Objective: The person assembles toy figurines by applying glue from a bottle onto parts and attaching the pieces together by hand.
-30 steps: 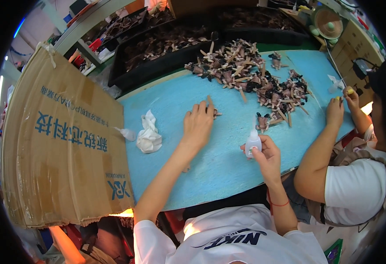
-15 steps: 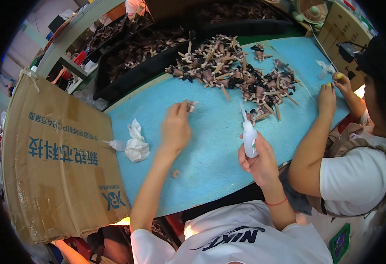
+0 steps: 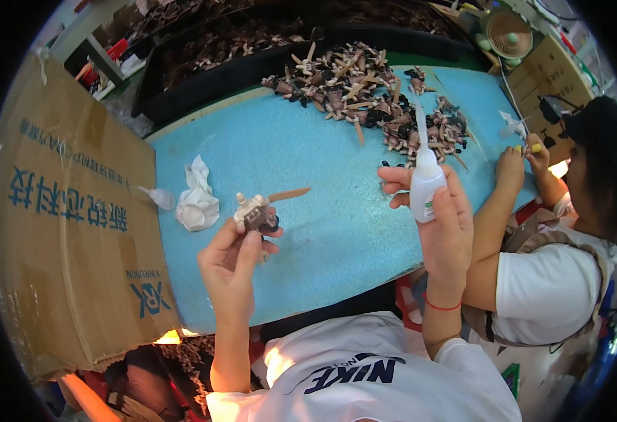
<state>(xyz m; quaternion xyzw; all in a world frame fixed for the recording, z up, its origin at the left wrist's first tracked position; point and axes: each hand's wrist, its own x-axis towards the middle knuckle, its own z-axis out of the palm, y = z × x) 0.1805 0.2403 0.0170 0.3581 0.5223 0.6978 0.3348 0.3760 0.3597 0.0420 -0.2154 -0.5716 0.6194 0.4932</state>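
My left hand is closed on a small toy figure, pinched between thumb and fingers above the blue table. The figure is brown and cream with dark parts, and a flat brown blade-like piece sticks out from it to the right. My right hand grips a white squeeze bottle upright, its long thin nozzle pointing up; some fingers stretch out to the left of it. Beyond both hands lies a heap of similar figures with brown flat pieces among them.
At left, a crumpled white tissue and a second squeeze bottle lie by a tall cardboard box. Black trays line the table's far side. A co-worker works close at right, near a fan.
My left hand has drawn back toward me and left, and the figure in it now shows clearly. The bottle in my right hand is raised and more upright. The whole view has shifted slightly.
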